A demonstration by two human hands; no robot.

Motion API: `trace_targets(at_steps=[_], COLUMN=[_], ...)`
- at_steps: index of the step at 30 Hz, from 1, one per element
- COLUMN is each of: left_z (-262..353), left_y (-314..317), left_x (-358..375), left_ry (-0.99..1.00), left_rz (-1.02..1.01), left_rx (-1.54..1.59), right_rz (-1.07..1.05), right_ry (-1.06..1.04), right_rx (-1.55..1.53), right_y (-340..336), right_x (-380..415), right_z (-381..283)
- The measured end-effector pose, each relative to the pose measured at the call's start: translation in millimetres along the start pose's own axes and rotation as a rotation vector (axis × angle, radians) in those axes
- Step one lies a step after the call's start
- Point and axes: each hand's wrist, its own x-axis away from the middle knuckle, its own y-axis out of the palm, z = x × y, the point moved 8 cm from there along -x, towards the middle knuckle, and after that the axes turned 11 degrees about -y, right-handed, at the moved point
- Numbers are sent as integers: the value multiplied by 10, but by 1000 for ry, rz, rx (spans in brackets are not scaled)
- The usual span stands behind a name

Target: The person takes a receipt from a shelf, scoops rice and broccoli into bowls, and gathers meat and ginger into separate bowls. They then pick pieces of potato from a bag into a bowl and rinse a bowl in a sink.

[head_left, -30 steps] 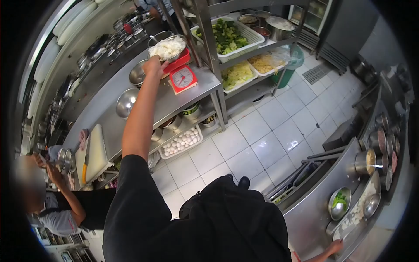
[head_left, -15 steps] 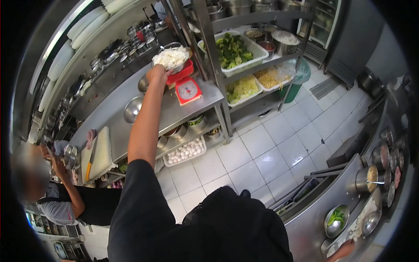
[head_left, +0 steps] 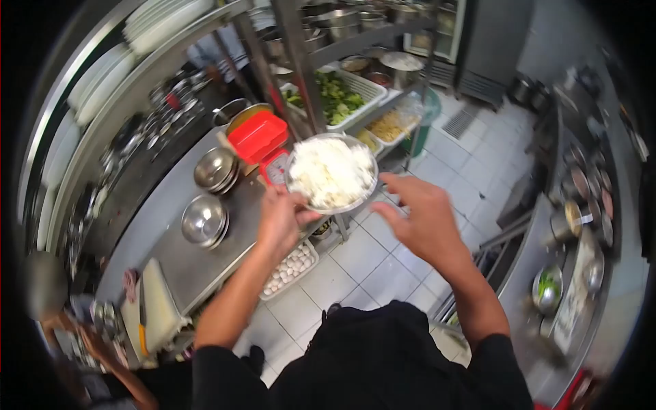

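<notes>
While in grip of left hand (head_left: 281,217) at its eight o'clock, rice bowl (head_left: 352,206) near unclenched right hand (head_left: 420,210) at four.

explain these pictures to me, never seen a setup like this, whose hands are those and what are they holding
There is no machine here, just a person's two bare hands. Every picture comes from one camera worn on that person's head, looking forward and down, so the scene looks curved.

The left hand has its grip on a metal bowl heaped with what looks like white rice. The right hand is open beside it; whether it touches is hard to tell.

On the steel table are stacked metal bowls, a red scale with a red tray, and a cutting board with a knife.
</notes>
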Motion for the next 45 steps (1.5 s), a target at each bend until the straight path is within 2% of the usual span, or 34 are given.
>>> trace_targets(at_steps=[4, 6, 9, 12, 15, 16, 18, 20, 22, 23, 25, 26, 29, 33, 37, 39, 41, 45], left_z=[-736, -948, -1406, -1794, -2037, -2085, -2218, -2332, -2486, -2443, -2502, -2516, -2375, -2075, -1411, -1060, -729, -152], left_y=[136, 278, 494, 860, 1320, 1482, 1767, 2056, 2339, 2413, 2552, 2598, 2599, 2177, 1188, 521, -235, -1819], left_x=[-83, 22, 99, 265, 579, 725, 913, 1086, 1240, 1348, 1460, 1475, 1457, 1180, 903, 832, 818, 1000], left_ry=[-106, -168, -257, -366, -436, -451, -477, -465, -551, -554, -635, -642, -643, -526, -348, -215, -81, 210], left_rz=[-154, -231, -331, -499, -629, -655, -733, -809, -909, -870, -874, -845, -769, -612, -425, -241, -31, 385], left_rx=[8, -74, -172, -194, -234, -254, -249, -297, -252, -315, -240, -215, -107, 12, 73, 160, 217, 358], right_rz=[-192, -197, -187, -37, 240, 350, 636, 916, 1138, 1307, 1319, 1312, 1214, 998, 794, 721, 686, 727], right_ry=[236, 421, 533, 619, 748, 889, 1034, 865, 755, 690, 777, 841, 1049, 1189, 1221, 1224, 1205, 1113], right_rx=[310, 380, 473, 378, 204, -20, -245, -372, -468, -495, -555, -518, -291, -101, 46, 138, 265, 589], right_y=[620, 629, 442, -73, -775, -970, -1381, -1915, -2503, -2813, -3627, -4021, -4508, -4291, -3968, -3892, -3855, -3868], right_x=[314, 670, 1216, 1546, 2001, 2214, 2499, 2885, 3223, 3511, 4638, 4940, 5293, 5093, 4716, 4671, 4631, 4702], right_z=[218, 372, 558, 525, 542, 594, 513, 558, 482, 477, 835, 1220, 2445, 3607, 4167, 4356, 4373, 3749])
